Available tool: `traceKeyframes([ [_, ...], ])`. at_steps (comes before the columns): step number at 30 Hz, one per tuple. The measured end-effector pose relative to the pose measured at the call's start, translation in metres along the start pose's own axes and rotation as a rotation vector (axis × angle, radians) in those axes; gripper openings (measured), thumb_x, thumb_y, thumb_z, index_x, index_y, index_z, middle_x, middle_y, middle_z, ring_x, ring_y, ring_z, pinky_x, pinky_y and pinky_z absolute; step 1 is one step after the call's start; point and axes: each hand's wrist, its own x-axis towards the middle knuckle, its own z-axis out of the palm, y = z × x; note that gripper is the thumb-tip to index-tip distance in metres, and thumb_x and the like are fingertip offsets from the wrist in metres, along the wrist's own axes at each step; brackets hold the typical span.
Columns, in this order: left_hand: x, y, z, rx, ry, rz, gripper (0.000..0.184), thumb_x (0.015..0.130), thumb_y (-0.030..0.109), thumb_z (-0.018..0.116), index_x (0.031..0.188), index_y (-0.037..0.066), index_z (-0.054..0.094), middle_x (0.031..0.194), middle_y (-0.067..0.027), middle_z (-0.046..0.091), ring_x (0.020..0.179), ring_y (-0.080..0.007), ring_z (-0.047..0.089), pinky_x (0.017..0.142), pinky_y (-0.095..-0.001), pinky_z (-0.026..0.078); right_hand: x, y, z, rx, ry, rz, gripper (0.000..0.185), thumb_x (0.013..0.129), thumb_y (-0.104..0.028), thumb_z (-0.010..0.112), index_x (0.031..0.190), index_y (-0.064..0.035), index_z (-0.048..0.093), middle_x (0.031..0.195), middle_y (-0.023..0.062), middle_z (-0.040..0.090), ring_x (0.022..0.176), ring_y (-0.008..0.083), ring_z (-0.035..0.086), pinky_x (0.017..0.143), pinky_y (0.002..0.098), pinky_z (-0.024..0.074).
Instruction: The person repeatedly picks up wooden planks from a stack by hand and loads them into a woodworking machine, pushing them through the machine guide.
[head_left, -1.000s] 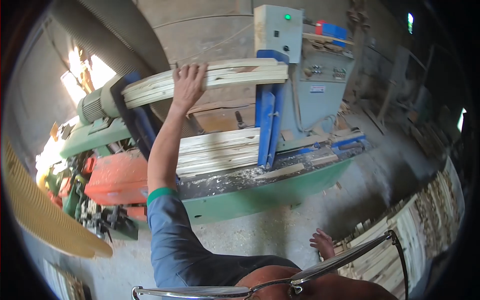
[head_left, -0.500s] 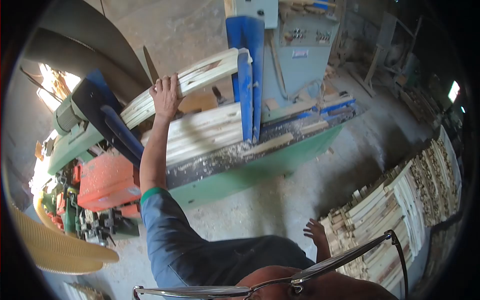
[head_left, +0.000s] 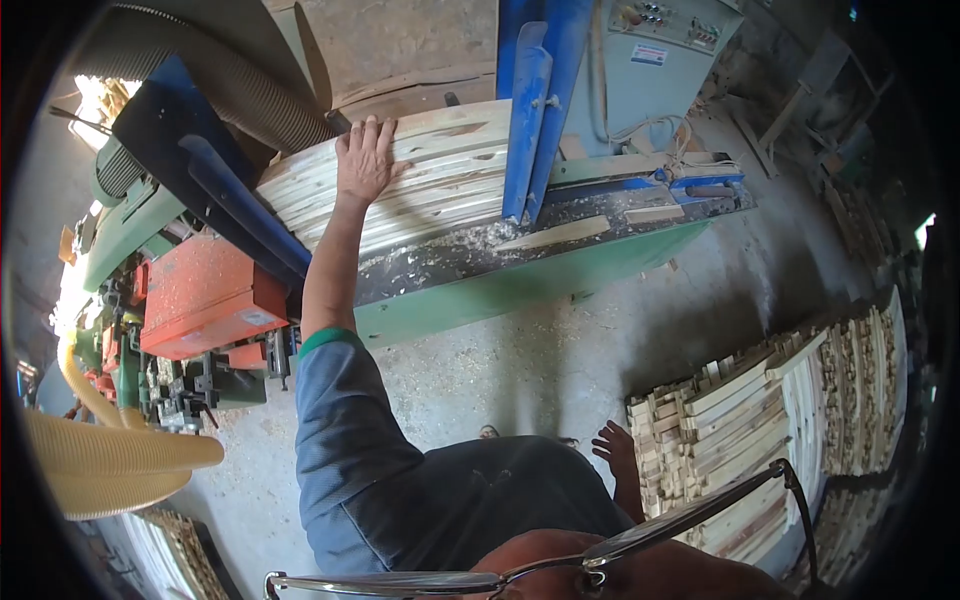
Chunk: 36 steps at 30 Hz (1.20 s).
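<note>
My left hand [head_left: 366,163] lies flat on a row of pale wooden strips [head_left: 455,160], its fingers spread and thumb out to the right. The strips lie side by side on a machine bed, between a dark blue guard at the left and an upright blue plate [head_left: 526,125] at the right. Low on the right, my right hand [head_left: 615,446] hangs with its fingers apart and nothing in them. It is nearest to a large stack of wooden strips [head_left: 735,420], with a small gap visible between them.
A red box-shaped housing [head_left: 205,300] and yellow ribbed hoses [head_left: 120,455] are at the left. Wood chips and loose offcuts [head_left: 555,235] lie along the green machine's edge [head_left: 540,285]. A grey control cabinet [head_left: 640,80] stands behind. More strips [head_left: 165,550] lie at lower left.
The upper strips under my left hand were raised and slanted; they now lie level with the others. My left hand has gone from curled over their edge to flat. My view has shifted.
</note>
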Motion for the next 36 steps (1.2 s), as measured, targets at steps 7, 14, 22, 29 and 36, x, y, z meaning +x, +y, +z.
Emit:
traceKeyframes([
  [7, 0.000, 0.008, -0.014, 0.019, -0.060, -0.097, 0.082, 0.083, 0.066, 0.066, 0.146, 0.017, 0.048, 0.146, -0.0135, 0.046, 0.137, -0.0352, 0.039, 0.111, -0.0580, 0.031, 0.007, 0.008, 0.005, -0.039, -0.041, 0.088, 0.063, 0.095, -0.024, 0.065, 0.152, -0.0068, 0.042, 0.110, 0.0094, 0.067, 0.089, 0.0279, 0.071, 0.072, 0.0410, 0.0598],
  [14, 0.005, 0.024, -0.003, 0.002, -0.011, -0.262, 0.044, 0.101, 0.046, 0.051, 0.140, 0.026, 0.053, 0.153, -0.0123, 0.041, 0.145, -0.0386, 0.030, 0.112, -0.0752, 0.017, 0.006, 0.025, -0.040, -0.080, -0.055, 0.125, 0.064, 0.096, -0.023, 0.064, 0.153, -0.0060, 0.040, 0.110, 0.0095, 0.069, 0.090, 0.0288, 0.071, 0.073, 0.0423, 0.0598],
  [22, -0.015, 0.136, -0.015, -0.184, 0.227, -0.667, 0.060, 0.096, 0.040, 0.062, 0.147, 0.012, 0.047, 0.151, -0.0312, 0.035, 0.141, -0.0517, 0.033, 0.110, -0.0728, 0.024, 0.000, 0.035, -0.105, -0.127, 0.022, 0.097, 0.070, 0.091, -0.020, 0.071, 0.152, -0.0038, 0.042, 0.103, 0.0082, 0.069, 0.082, 0.0233, 0.071, 0.068, 0.0397, 0.0593],
  [29, -0.296, 0.437, 0.034, -1.009, -0.549, -0.539, 0.060, 0.096, 0.043, 0.063, 0.139, 0.001, 0.055, 0.131, -0.0370, 0.056, 0.127, -0.0524, 0.050, 0.110, -0.0537, 0.040, 0.012, 0.055, -0.190, -0.095, 0.126, 0.059, 0.072, 0.088, -0.021, 0.076, 0.151, -0.0039, 0.045, 0.109, 0.0098, 0.071, 0.082, 0.0205, 0.071, 0.066, 0.0362, 0.0580],
  [36, -0.368, 0.656, -0.036, -1.407, -1.309, 0.269, 0.040, 0.103, 0.018, 0.053, 0.139, 0.001, 0.058, 0.123, -0.0101, 0.068, 0.100, -0.0166, 0.064, 0.089, -0.0319, 0.052, 0.017, 0.062, -0.293, -0.636, 0.583, -0.266, 0.068, 0.084, -0.031, 0.081, 0.141, -0.0026, 0.057, 0.127, 0.0202, 0.069, 0.113, 0.0282, 0.068, 0.096, 0.0391, 0.0542],
])
